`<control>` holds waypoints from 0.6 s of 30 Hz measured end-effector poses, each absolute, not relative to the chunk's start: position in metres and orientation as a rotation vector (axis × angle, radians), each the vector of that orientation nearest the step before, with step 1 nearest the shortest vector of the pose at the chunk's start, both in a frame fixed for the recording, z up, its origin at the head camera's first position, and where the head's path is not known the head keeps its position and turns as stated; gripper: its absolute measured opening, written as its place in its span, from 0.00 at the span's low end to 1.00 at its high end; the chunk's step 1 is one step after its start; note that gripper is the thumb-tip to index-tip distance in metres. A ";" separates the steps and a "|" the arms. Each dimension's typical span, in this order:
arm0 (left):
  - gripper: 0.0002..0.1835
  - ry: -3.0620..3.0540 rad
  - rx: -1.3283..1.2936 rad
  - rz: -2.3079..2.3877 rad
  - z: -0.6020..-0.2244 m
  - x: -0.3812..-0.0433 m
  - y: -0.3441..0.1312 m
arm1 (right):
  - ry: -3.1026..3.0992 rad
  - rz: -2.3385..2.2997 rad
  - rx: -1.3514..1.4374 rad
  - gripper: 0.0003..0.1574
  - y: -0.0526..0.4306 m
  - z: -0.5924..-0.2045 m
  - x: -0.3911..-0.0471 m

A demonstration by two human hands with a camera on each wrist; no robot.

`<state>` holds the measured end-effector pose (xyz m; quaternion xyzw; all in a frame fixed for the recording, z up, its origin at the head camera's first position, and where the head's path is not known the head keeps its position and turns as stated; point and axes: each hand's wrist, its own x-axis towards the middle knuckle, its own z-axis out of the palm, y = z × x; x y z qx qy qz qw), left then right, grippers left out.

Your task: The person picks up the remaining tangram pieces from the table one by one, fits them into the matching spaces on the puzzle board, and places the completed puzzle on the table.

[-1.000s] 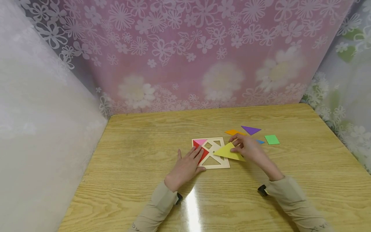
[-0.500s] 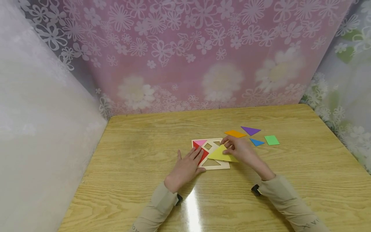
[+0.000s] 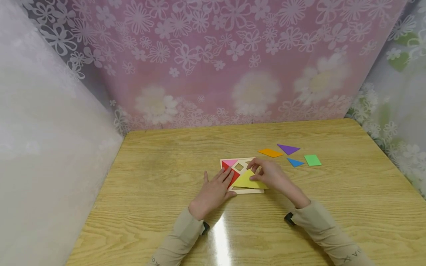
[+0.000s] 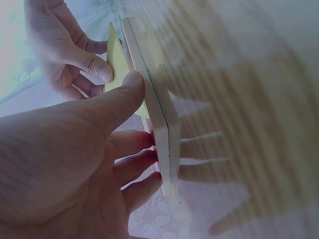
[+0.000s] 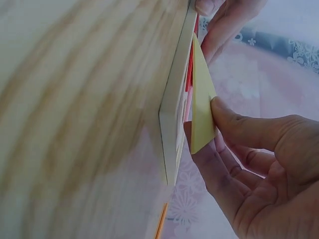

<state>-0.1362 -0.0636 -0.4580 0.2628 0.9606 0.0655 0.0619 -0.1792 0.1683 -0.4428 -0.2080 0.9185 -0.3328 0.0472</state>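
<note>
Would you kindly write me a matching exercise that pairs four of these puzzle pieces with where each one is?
1. yellow triangle
2. pink triangle
3. red triangle
4. green square

A. partly covered by the left hand
B. rightmost piece on the table
C. pinched by the right hand
D. far left corner of the frame

Pairs: 1-C, 2-D, 3-A, 4-B

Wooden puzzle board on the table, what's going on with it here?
A person's right hand pinches a yellow triangle, held tilted over the board and not yet lying flat. Their left hand rests on the board and a red triangle, with a pink triangle beside that. On the table nearby lie an orange parallelogram, a purple triangle, a blue triangle and a green square.
</note>
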 end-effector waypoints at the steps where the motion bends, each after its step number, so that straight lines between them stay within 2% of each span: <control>1: 0.39 2.905 0.794 0.200 -0.458 -0.136 -0.064 | 2.801 -1.010 -0.638 0.16 0.168 -0.443 -0.179; 18: 0.39 2.893 0.762 0.222 -0.457 -0.135 -0.063 | 2.828 -0.963 -0.772 0.16 0.154 -0.446 -0.174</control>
